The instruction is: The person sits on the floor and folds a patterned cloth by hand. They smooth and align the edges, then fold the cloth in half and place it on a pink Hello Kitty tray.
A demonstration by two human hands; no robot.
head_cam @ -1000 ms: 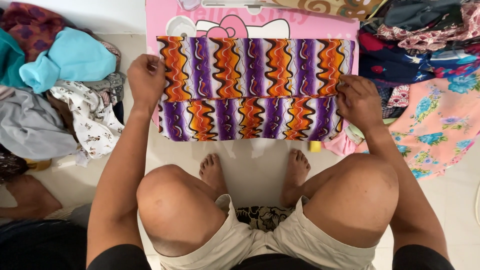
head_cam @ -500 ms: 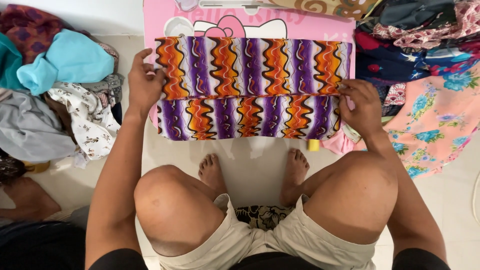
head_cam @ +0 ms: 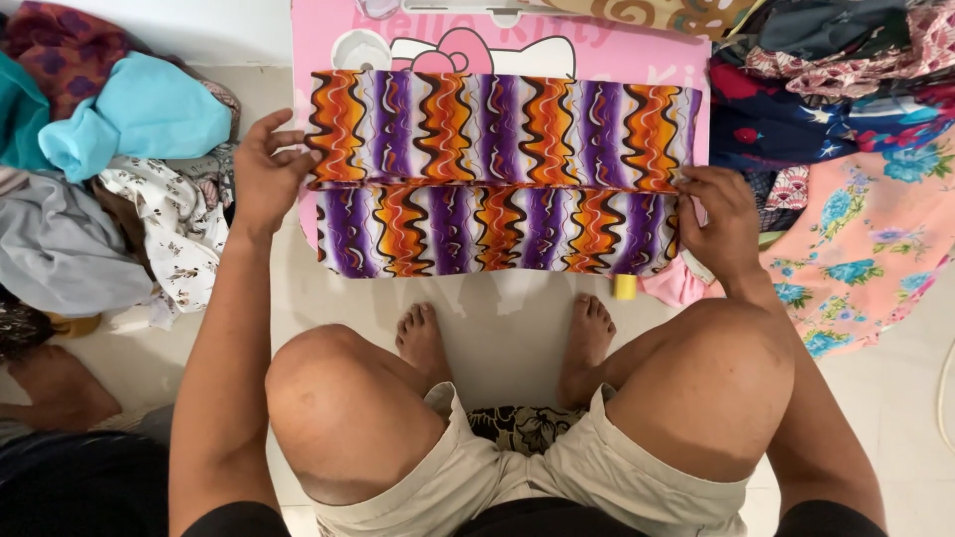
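Folding: wavy orange-purple cloth [head_cam: 497, 179] lay on pink surface [head_cam: 637, 65], hanging over near edge.
L hand [head_cam: 261, 179]: fingers spread, at cloth's left edge.
R hand [head_cam: 718, 221]: pinched cloth's right edge.

Left hand [head_cam: 261, 177] spread; right hand [head_cam: 718, 217] seemingly pinching.

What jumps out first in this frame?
The wavy orange-and-purple striped cloth, folded across a pink board at top centre, with the left hand and right hand at its two ends. Heaps of clothes flank it: a turquoise garment left, pink floral fabric right.
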